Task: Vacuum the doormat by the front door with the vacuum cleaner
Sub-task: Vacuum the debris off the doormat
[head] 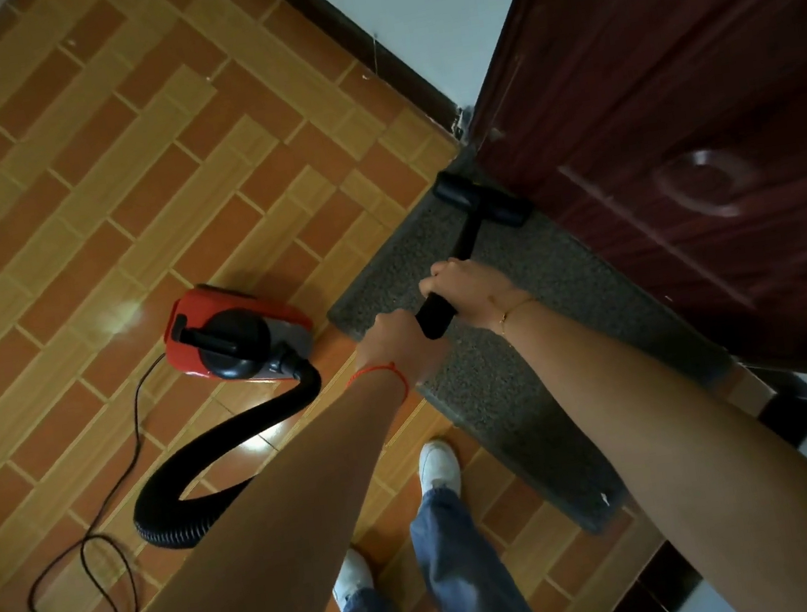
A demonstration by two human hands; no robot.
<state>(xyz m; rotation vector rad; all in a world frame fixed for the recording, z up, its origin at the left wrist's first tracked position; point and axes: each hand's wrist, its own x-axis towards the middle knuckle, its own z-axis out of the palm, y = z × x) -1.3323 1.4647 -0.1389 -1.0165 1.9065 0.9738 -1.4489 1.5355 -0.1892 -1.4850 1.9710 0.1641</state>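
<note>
A grey, speckled doormat (499, 375) lies on the patterned orange-and-tan tiled floor (66, 208), its long edge running along the foot of a dark reddish-brown front door (700, 108). On the far end of the mat, just beside the door's lower edge, rests the black T-shaped floor nozzle (479, 197) of the vacuum, flat on the pile. A black wand (446, 289) rises from it toward the person. The right hand (467, 291) is curled round the wand higher up, fingers wrapped over it, with a thin gold bracelet (516, 313) at the wrist. The left hand (396, 345) sits just below it, close against the wand's lower end; its fingers are turned away from view, so whether it actually grips the wand cannot be told. A red string bracelet (380, 374) circles that wrist. Both forearms reach forward and down, nearly straight. The red canister vacuum cleaner (233, 329) with its black top and handle stands on the tiles just left of the mat's near corner. A black ribbed hose (214, 451) curves from its front and passes behind the left forearm. A thin black power cord (99, 556) trails in loops over the floor to the left. Below, two white shoes (436, 464) and blue jeans legs (459, 573) stand on the tiles beside the mat.
</note>
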